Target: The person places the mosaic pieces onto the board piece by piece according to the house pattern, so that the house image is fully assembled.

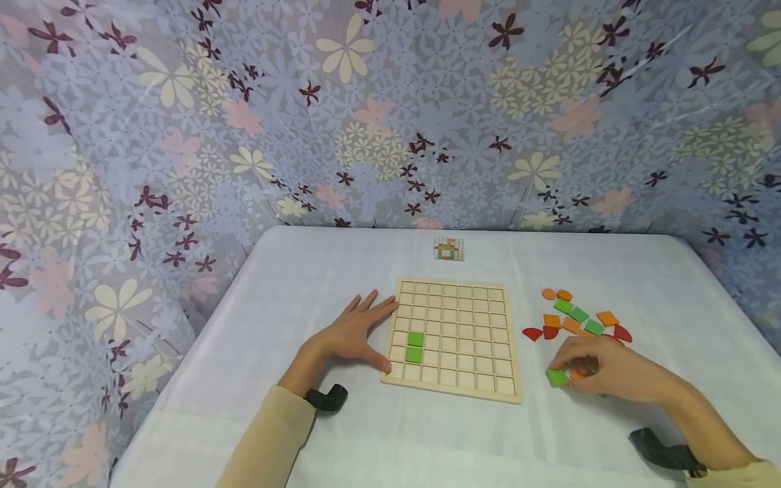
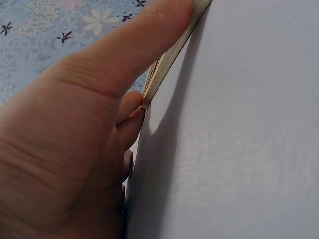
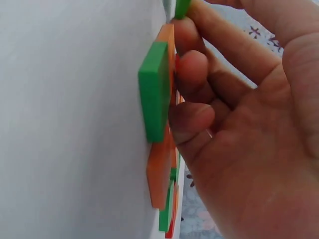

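The board [image 1: 465, 333] is matt wood; the green tile [image 1: 556, 378], smooth; the tablecloth [image 1: 354, 447], fabric.

I record a white-covered worktop [image 1: 201, 413]. Directly on it I find a gridded wooden board [image 1: 465, 333] near the centre; a small patterned card [image 1: 449, 250], apart, at the board's twelve o'clock; and red, orange and green pieces [image 1: 571, 325], some touching, at its three o'clock, partly hidden from my head camera.

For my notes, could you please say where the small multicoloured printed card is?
In the head view, the card lies slightly right of centre, beyond the pale wooden grid board.
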`<act>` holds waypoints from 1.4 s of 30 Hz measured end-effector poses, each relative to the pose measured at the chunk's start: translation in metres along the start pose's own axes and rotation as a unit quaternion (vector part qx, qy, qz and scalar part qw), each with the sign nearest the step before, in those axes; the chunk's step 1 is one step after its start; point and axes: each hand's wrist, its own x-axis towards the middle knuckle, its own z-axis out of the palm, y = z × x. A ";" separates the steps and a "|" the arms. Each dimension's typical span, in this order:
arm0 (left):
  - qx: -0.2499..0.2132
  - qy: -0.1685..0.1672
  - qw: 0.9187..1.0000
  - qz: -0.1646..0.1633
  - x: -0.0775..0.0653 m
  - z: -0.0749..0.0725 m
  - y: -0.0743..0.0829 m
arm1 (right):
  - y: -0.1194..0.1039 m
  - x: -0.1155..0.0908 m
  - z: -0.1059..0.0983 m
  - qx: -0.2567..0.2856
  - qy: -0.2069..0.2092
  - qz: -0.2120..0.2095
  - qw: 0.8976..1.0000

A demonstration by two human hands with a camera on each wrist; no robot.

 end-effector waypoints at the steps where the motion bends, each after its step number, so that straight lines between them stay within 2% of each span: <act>1: 0.000 0.000 1.000 0.000 0.000 0.000 0.000 | -0.001 0.000 0.000 0.000 0.008 0.006 1.000; 5: -0.001 0.001 1.000 0.000 0.001 0.001 0.000 | -0.005 0.002 0.001 0.001 0.029 0.011 1.000; 12: -0.005 -0.004 1.000 -0.010 0.000 0.000 0.001 | -0.011 0.008 0.005 -0.012 0.045 -0.010 0.999; 17: -0.004 -0.001 1.000 -0.014 0.000 0.001 0.001 | -0.019 0.016 0.007 -0.022 0.037 -0.011 0.999; 23: -0.004 0.000 1.000 -0.013 0.000 0.001 0.000 | -0.023 0.027 0.012 -0.037 0.033 -0.053 0.997; 26: -0.002 0.000 1.000 -0.009 0.000 0.001 0.000 | -0.024 0.032 0.014 -0.048 0.032 -0.061 0.996; 32: -0.001 -0.003 1.000 -0.010 0.000 0.000 0.000 | -0.027 0.043 0.020 -0.038 0.022 -0.068 0.997; 42: -0.006 0.003 1.000 -0.004 0.000 0.001 -0.001 | -0.035 0.058 0.029 -0.052 0.035 -0.035 0.997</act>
